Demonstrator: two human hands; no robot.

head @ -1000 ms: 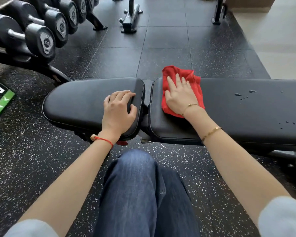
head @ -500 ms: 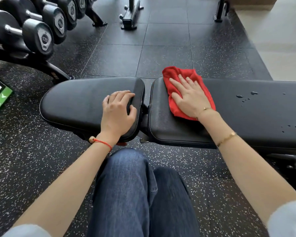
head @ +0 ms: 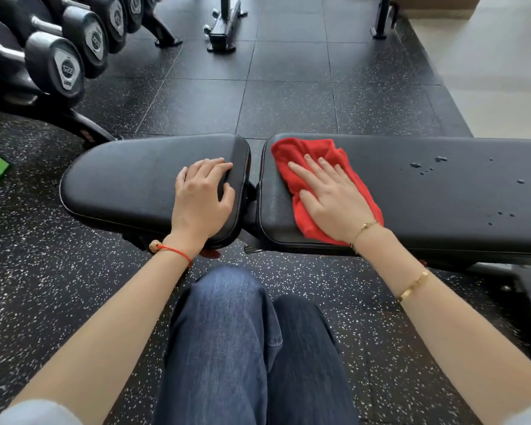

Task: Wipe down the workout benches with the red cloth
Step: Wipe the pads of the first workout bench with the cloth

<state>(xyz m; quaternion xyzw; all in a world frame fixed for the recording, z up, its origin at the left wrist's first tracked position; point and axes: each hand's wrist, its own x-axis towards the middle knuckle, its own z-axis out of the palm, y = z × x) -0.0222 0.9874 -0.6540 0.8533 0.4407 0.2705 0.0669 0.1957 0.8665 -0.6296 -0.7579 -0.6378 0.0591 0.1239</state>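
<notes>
crumpled red cloth (head: pixel 304 154) on black bench (head: pixel 442 194), seemingly damp

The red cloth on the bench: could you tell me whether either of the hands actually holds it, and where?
Neither grips it: the right hand presses flat on the red cloth's middle.

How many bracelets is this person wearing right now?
3. A red string bracelet on the left wrist, a thin gold chain bracelet on the right wrist, and a gold bangle farther up the right forearm. More could be hidden under the sleeves.
</notes>
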